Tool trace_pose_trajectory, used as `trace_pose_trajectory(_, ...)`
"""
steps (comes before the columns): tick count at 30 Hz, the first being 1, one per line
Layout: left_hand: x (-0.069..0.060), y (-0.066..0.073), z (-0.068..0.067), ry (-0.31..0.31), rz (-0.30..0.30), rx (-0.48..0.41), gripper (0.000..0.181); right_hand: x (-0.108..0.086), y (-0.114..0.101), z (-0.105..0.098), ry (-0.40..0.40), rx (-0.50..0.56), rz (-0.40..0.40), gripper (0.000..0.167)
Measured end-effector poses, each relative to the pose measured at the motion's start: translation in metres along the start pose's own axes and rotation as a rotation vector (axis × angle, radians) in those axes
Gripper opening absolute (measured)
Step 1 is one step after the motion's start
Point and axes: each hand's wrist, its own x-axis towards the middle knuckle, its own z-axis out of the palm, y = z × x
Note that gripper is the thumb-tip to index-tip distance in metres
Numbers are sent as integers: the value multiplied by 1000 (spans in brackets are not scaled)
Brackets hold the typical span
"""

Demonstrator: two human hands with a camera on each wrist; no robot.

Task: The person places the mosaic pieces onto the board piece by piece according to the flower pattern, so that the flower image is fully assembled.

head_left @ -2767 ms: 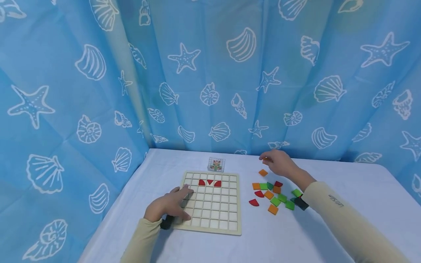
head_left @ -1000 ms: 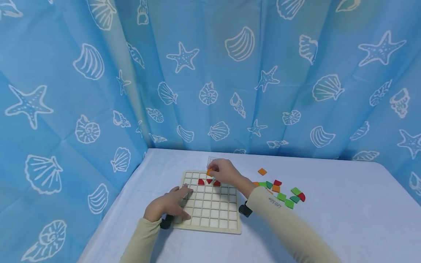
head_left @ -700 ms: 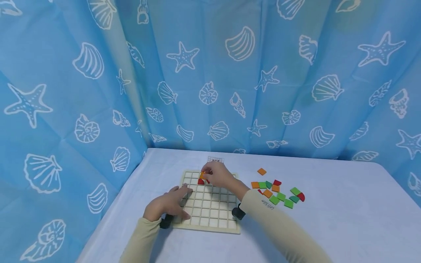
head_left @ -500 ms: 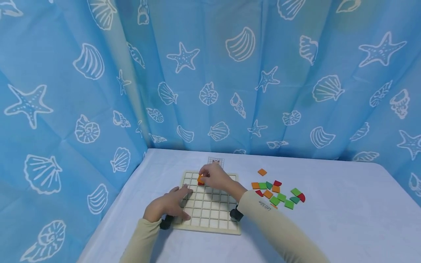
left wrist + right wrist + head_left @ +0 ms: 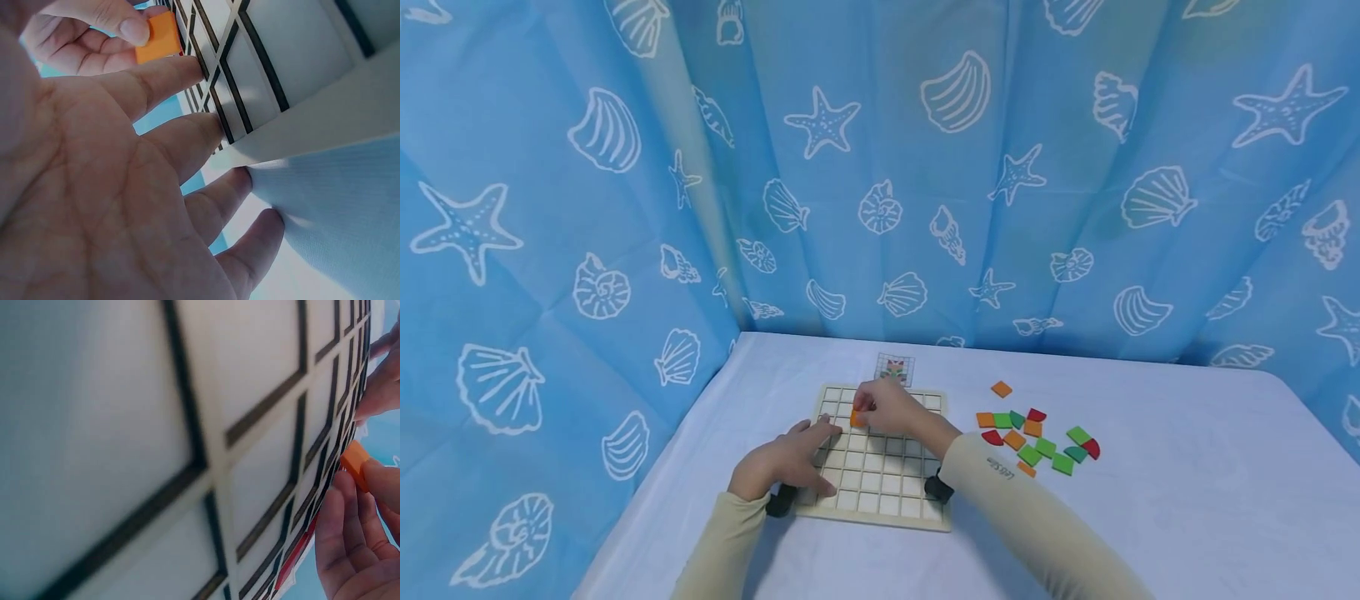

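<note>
Tile [image 5: 161, 37], orange and square, sits in the pinch of my right hand [image 5: 895, 407], thumb against curled fingers, over the far left part of the pale grid board [image 5: 887, 523]; whether its lower edge touches the cells I cannot tell. I seem to grip it by one side so that the opposite side is free toward the grid. My left hand [image 5: 790, 457] is spread along the board's left side, fingers nearly straight and holding nothing, fingertips on and beside the frame, probably to keep it from sliding. Just past the far edge lies a small picture card [image 5: 895, 367], set there, I'd guess, to be in easy sight. What gets in the way is mostly me: my right hand hides several cells (a red piece [image 5: 294, 557] beside its fingers shows better from the right wrist), a black wrist device [image 5: 937, 489] covers part of the board's right border, and my right sleeve [image 5: 1037, 517] partly hides one orange piece. Loose pieces [image 5: 1063, 463] in green, orange and red lie to the right on the white surface [image 5: 1225, 500], before a blue shell-print curtain [image 5: 850, 250].
</note>
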Motion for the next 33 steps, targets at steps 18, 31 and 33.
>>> trace_pose_trajectory(18, 0, 1, 0, -12, -18, 0, 87, -1, 1, 4, -25, -16, 58, 3)
trace_pose_trajectory(31, 1, 1, 1, -14, -24, 11, 88, -3, -2, 4, -84, -23, 111, 12)
trace_pose_trajectory(33, 2, 1, 1, -13, -25, 14, 88, -3, -3, 4, -88, -16, 115, 12)
